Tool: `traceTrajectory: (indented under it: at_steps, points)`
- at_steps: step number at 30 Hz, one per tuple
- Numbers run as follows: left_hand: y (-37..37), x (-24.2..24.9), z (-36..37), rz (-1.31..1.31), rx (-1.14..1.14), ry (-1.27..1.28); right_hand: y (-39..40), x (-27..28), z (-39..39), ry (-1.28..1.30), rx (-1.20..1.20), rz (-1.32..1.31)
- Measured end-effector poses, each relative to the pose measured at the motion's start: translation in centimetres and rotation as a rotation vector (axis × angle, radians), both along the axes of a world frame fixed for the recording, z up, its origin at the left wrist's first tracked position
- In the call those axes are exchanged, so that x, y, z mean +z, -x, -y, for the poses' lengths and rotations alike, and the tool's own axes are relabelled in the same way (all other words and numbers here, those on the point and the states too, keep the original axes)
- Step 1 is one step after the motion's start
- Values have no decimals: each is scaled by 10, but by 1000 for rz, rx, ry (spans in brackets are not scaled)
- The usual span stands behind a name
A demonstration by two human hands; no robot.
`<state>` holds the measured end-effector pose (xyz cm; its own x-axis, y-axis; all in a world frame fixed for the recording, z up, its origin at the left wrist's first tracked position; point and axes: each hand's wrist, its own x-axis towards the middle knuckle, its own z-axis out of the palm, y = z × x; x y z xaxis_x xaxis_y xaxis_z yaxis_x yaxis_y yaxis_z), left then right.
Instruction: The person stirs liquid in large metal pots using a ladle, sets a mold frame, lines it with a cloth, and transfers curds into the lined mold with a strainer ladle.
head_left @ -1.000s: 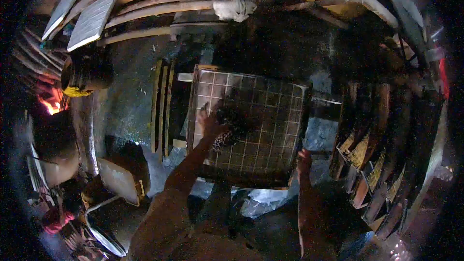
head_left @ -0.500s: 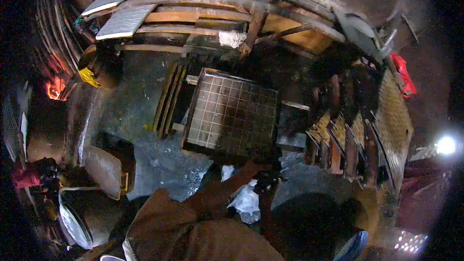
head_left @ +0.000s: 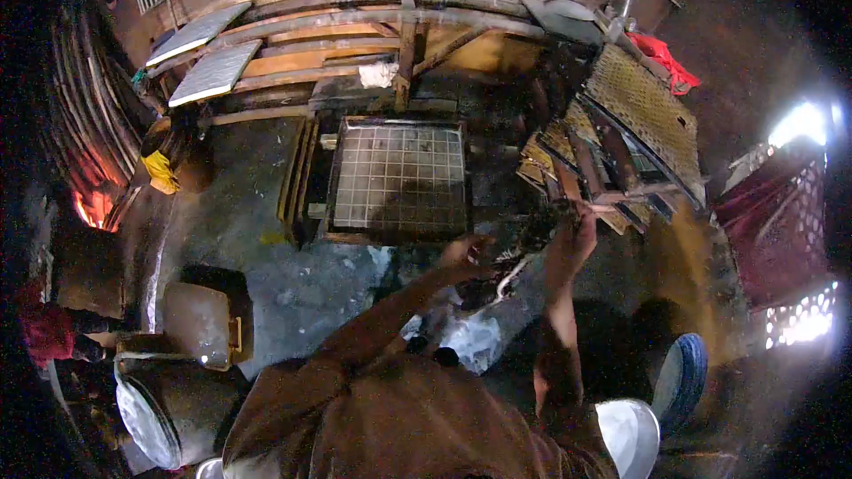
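A square frame with a white grid [head_left: 362, 179] lies on the floor ahead, its lower right part in shadow. Just below its front right corner is my left hand [head_left: 465, 257], with fingers bent and partly apart beside a dark, ragged bundle [head_left: 532, 239]. The bundle's upper end is at my right hand [head_left: 577, 223], whose fingers are closed round it. A pale strip hangs between the two hands. Crumpled clear plastic [head_left: 472, 341] lies below them, close to my body.
Woven panels on wooden frames [head_left: 643, 106] lean at the right. A wooden rack [head_left: 342, 16] spans the back. Fire [head_left: 93, 208] burns at the far left, near a yellow cloth [head_left: 160, 173]. A bin [head_left: 197, 324] and a large metal pot [head_left: 182, 412] stand at the lower left.
My view has shifted. My hands have moved apart, and my right hand has risen to the right with the dark bundle. A white bowl now shows at the lower right.
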<state>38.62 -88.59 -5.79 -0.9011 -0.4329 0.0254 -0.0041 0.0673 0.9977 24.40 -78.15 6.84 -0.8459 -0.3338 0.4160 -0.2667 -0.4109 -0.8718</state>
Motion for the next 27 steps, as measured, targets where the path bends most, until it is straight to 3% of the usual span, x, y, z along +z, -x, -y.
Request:
traceTrajectory:
  at_steps: [1, 3, 6, 9, 11, 12, 14, 16, 17, 18, 20, 21, 22, 24, 26, 27]
  points:
    - [-8, 7, -6, -2, 5, 98, -4, 14, 0, 59, 26, -8]
    - [-19, -2, -15, -26, 26, 410, -20, 48, -3, -141, -73, -378]
    - [-39, 39, -28, 37, -87, 194, -49, 72, 3, -44, 15, -288]
    - [-73, 73, -52, -14, 214, 206, -91, 105, 18, 230, 162, -34]
    - [-81, 30, -50, 23, 340, 250, -108, 121, 19, 329, 266, 92]
    - [-88, 15, -48, 46, 401, 267, -107, 123, 17, 227, 193, -37]
    - [-112, 11, -37, 15, 502, 218, -139, 155, 18, 449, 254, 31]
    - [-143, -11, -14, 3, 482, 190, -161, 180, 17, 510, 188, -48]
    - [-158, -19, -6, -13, 537, 335, -172, 192, 18, 565, 190, -46]
    - [-176, -2, -6, -54, 642, 258, -165, 187, 19, 545, 157, -80]
    - [-215, -9, 24, -320, 685, 34, -150, 175, 17, 176, -174, -406]
    - [-238, 23, 35, -338, 767, 26, -152, 174, 17, 153, -118, -436]
    - [-264, 72, 42, -356, 853, 17, -155, 172, 12, 37, -145, -635]
    - [-313, 132, 68, -438, 935, 261, -151, 163, 2, -506, -376, -1137]
    - [-342, 172, 90, -612, 909, 151, -121, 100, 11, -581, -545, -1078]
    - [-358, 187, 102, -538, 874, 338, -112, 81, 5, -787, -323, -965]
